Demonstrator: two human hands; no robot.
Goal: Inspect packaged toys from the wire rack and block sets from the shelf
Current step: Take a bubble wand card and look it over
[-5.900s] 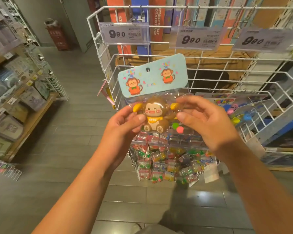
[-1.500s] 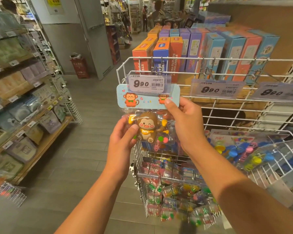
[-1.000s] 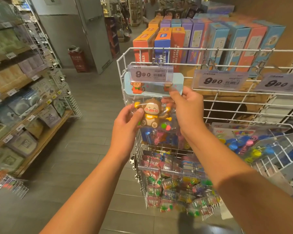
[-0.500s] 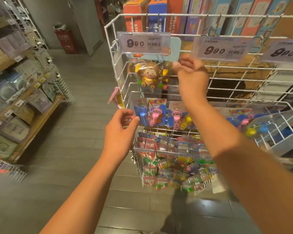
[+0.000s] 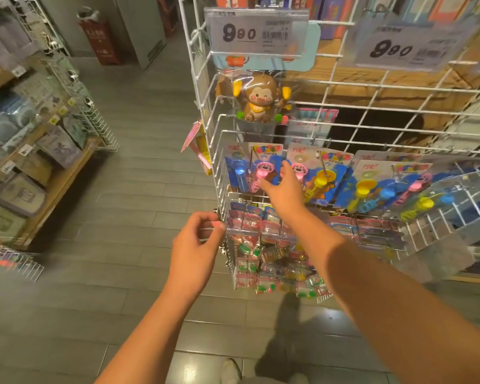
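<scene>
Our right hand reaches, fingers spread and empty, for the pink toy pack, likely next to inspect; our left hand hangs loosely curled, grasping nothing.

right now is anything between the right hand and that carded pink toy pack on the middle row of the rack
Nothing visible does. The right hand reaches in front of the wire rack, its fingertips right at the pink toy pack hanging at the front.
</scene>
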